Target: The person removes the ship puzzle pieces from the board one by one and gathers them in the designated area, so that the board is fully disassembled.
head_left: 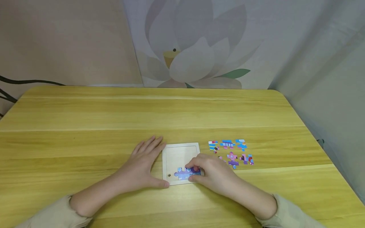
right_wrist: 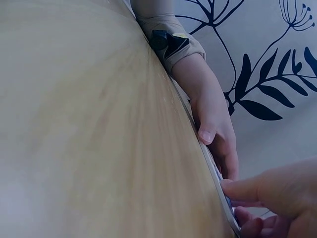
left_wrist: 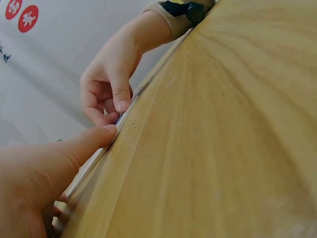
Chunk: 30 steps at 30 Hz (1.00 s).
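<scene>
A square, pale wooden puzzle tray (head_left: 182, 145) lies on the table between my hands. Along its lower edge sit a light purple-blue jigsaw piece (head_left: 182, 174) and, to its right, a darker purple piece (head_left: 195, 171) partly hidden by fingers. My right hand (head_left: 215, 172) reaches over the tray's right rim, thumb and index finger curled in a pinch on the jigsaw pieces; exactly which one cannot be told. My left hand (head_left: 139, 166) rests at the tray's left side with fingers stretched, thumb touching the lower left corner and fingertips near the upper left corner.
Several loose jigsaw pieces lie right of the tray, among them a blue and pink one (head_left: 227, 144), a striped one (head_left: 213, 146) and a pink one (head_left: 232, 156). The wooden table (head_left: 114, 110) meets a curtain (head_left: 199, 38) with a flower print behind.
</scene>
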Each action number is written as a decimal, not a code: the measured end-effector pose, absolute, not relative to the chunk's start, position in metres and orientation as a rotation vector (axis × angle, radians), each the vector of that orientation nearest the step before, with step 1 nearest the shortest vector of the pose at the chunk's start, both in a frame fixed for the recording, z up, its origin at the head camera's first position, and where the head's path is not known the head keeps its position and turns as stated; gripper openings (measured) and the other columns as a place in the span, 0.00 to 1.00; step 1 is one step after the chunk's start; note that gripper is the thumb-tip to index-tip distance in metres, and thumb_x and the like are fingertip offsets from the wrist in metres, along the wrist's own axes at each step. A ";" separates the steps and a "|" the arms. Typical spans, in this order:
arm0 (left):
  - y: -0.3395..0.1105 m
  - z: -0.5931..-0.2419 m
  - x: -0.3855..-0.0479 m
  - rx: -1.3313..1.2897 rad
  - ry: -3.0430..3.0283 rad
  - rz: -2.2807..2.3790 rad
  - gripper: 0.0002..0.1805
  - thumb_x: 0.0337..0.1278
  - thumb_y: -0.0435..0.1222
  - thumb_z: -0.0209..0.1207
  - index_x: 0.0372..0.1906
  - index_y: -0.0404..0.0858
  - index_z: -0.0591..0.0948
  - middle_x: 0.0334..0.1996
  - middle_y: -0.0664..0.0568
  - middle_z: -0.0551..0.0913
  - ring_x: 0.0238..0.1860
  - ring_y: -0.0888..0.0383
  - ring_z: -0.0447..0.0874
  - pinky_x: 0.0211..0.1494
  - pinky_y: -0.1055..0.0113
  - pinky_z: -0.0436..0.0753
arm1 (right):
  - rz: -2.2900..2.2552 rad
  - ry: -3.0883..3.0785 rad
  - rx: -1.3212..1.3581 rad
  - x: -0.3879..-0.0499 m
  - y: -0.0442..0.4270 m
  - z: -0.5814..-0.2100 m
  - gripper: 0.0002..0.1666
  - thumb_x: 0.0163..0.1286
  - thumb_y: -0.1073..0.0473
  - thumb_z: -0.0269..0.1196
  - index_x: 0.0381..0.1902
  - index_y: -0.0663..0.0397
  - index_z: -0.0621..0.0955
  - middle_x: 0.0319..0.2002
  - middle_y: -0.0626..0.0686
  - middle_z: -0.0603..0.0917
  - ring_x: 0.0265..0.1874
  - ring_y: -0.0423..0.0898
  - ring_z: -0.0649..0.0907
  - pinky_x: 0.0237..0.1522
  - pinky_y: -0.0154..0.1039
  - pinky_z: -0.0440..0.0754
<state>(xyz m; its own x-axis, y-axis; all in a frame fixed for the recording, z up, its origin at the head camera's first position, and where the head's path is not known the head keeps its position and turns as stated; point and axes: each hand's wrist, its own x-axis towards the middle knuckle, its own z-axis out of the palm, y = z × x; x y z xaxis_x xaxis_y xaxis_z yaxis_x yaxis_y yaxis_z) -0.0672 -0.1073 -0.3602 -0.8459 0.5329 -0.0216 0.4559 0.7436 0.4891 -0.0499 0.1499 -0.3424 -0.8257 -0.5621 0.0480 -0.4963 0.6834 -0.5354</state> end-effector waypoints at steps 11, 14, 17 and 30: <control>-0.107 -0.361 -0.068 0.802 2.790 0.715 0.67 0.28 0.70 0.66 0.73 0.34 0.58 0.75 0.45 0.48 0.74 0.46 0.38 0.71 0.44 0.38 | -0.758 2.811 -0.873 -0.047 0.150 -0.342 0.14 0.56 0.55 0.72 0.42 0.44 0.84 0.30 0.38 0.75 0.23 0.35 0.71 0.24 0.31 0.71; -0.107 -0.361 -0.068 0.798 2.785 0.721 0.67 0.28 0.70 0.66 0.73 0.34 0.58 0.75 0.44 0.48 0.74 0.46 0.38 0.71 0.44 0.38 | -0.755 2.814 -0.870 -0.047 0.149 -0.341 0.14 0.56 0.55 0.72 0.42 0.43 0.84 0.30 0.37 0.75 0.23 0.34 0.71 0.25 0.31 0.71; -0.108 -0.360 -0.068 0.811 2.787 0.732 0.67 0.28 0.71 0.66 0.72 0.33 0.59 0.74 0.44 0.49 0.74 0.45 0.39 0.71 0.43 0.38 | -0.758 2.813 -0.866 -0.047 0.149 -0.340 0.14 0.56 0.55 0.72 0.41 0.43 0.83 0.30 0.37 0.75 0.23 0.34 0.71 0.24 0.31 0.71; -0.107 -0.361 -0.068 0.820 2.796 0.722 0.67 0.27 0.72 0.65 0.72 0.34 0.59 0.74 0.44 0.49 0.74 0.45 0.40 0.71 0.43 0.39 | -0.785 2.816 -0.841 -0.043 0.148 -0.340 0.16 0.55 0.56 0.73 0.41 0.41 0.81 0.31 0.37 0.76 0.21 0.33 0.70 0.23 0.31 0.71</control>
